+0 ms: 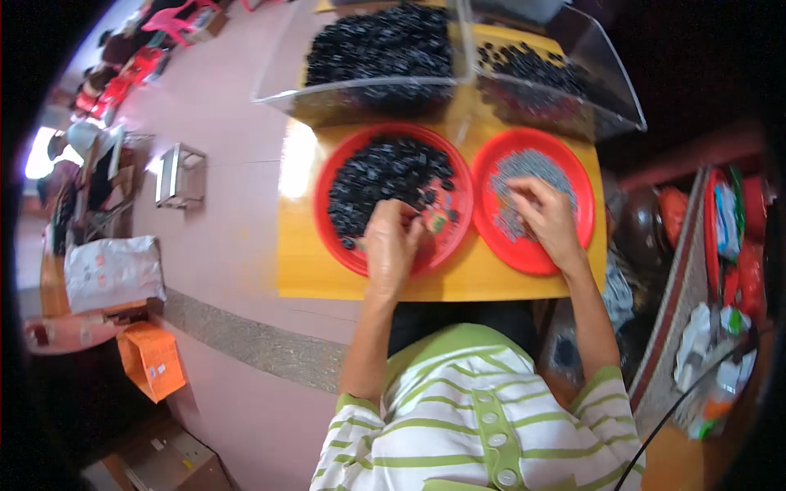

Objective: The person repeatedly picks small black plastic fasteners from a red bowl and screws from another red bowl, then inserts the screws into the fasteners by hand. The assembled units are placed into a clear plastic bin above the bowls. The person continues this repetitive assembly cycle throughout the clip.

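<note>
Pink floor (246,221) spreads out to the left of your yellow surface (296,258), which stands right in front of you and serves here as the landmark. Away to its left, well apart from it, you have a metal stool (182,176). Across the far part of the surface sit two clear bins: the left bin (360,84) carries a deep heap of black pieces (381,45), while the right bin (610,121) has a thinner scatter of dark ones. Farther to the left of the surface, nearer your side, lies a white sack (115,270), with an orange box (151,360) close below it. On the near half of the surface are your two round red trays, side by side. The left tray (323,204) is mostly covered with small black parts (368,180), its right portion partly bare, with a green-and-orange patch showing; the right tray (528,255) holds tiny grey bits (536,164). Over the surface's near left, your left hand (391,241) reaches down into the black parts, fingers narrowed together; you cannot tell from this view whether they grip one. Your right hand (547,214) is over the grey bits on the surface's right side, thumb and fingers curled inward, and whether anything sits between them cannot be told.
</note>
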Tool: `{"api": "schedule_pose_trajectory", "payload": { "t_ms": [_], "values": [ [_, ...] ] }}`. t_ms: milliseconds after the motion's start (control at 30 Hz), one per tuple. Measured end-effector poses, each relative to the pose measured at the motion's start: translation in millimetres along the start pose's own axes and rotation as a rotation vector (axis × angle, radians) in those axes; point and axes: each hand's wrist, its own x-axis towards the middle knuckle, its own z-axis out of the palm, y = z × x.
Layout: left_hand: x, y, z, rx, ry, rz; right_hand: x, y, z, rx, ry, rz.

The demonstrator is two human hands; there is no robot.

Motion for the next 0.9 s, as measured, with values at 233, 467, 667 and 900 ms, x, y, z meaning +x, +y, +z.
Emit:
{"api": "schedule_pose_trajectory", "payload": {
  "t_ms": [233,467,667,900],
  "values": [
    [1,3,5,-0.02,0.032,0.03,-4,-12,-11,0.026,-0.001,0.083],
    [-1,1,6,-0.002,0.047,0.029,-2,-15,-13,0.034,0.032,-0.087],
    [-2,2,9,-0.018,0.086,0.099,-8,-8,-25,0.285,0.032,0.167],
    [-6,0,10,-0.017,0.107,0.08,-15,-12,-22,0.382,0.031,0.185]
  ]
}}
